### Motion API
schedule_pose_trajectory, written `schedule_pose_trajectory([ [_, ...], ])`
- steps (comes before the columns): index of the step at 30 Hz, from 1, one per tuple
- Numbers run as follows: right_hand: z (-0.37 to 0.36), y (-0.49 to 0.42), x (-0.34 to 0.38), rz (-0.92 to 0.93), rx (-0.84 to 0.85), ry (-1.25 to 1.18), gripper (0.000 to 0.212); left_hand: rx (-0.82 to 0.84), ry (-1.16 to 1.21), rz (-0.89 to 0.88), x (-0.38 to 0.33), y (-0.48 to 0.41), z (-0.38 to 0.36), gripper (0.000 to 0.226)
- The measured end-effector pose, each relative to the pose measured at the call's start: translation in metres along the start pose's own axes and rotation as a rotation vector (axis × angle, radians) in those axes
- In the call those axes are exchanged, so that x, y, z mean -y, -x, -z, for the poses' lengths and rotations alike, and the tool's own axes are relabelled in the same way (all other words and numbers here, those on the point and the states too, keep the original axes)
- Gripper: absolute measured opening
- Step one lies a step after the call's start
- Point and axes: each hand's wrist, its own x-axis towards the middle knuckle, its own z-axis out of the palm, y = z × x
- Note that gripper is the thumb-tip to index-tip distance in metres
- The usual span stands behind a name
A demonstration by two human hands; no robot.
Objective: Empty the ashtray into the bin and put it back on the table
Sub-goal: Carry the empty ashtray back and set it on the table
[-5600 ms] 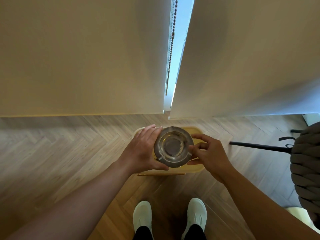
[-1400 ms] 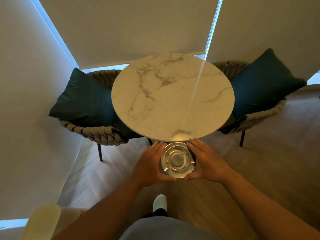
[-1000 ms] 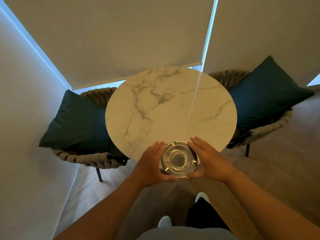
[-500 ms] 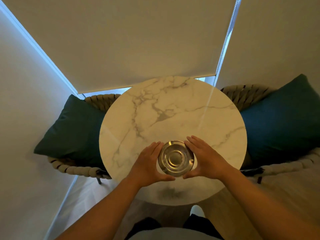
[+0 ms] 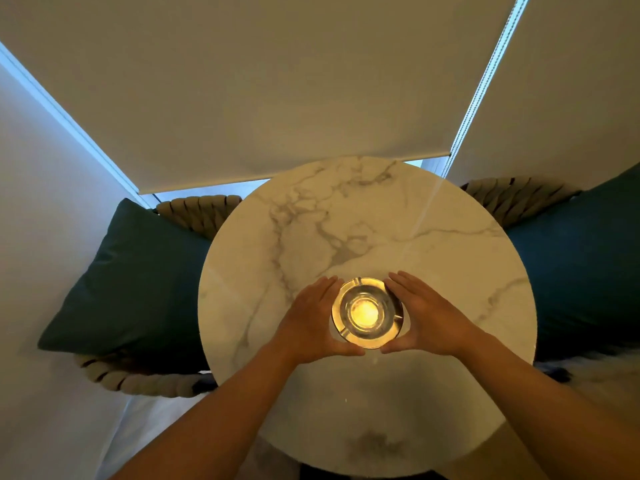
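Note:
A round metal ashtray (image 5: pixel 367 312) with a bright yellow glare in its bowl is over the middle of the round white marble table (image 5: pixel 450 265). My left hand (image 5: pixel 311 323) cups its left side and my right hand (image 5: pixel 427 315) cups its right side, with both thumbs meeting at the near rim. I cannot tell whether the ashtray rests on the tabletop or hangs just above it. The bin is out of view.
A woven chair with a dark teal cushion (image 5: pixel 131 282) stands left of the table, and another chair with a teal cushion (image 5: pixel 585 268) stands right of it. Roller blinds (image 5: pixel 277 91) hang behind, with a bead chain (image 5: pixel 474 98) at the right.
I have carried the ashtray from the bin to the table, then forward from its near edge to its middle. Both hands have stayed around it.

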Motion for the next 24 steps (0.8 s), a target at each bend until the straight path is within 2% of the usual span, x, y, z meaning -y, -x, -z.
schedule_pose_trajectory([
  [8, -0.018, -0.046, 0.001, -0.086, 0.035, -0.012, 0.123, 0.091, -0.032, 0.054, 0.053, -0.028, -0.011, 0.108],
  [13, -0.024, -0.072, -0.018, -0.055, 0.051, 0.015, 0.124, -0.023, -0.094, 0.051, 0.064, -0.043, -0.026, 0.109],
  [21, -0.046, -0.091, -0.048, -0.07, 0.111, 0.064, 0.131, 0.205, -0.103, 0.27, 0.075, -0.055, -0.062, 0.133],
  [24, -0.056, -0.093, -0.056, -0.064, 0.122, 0.089, 0.13, 0.247, -0.134, 0.318, 0.083, -0.055, -0.077, 0.132],
])
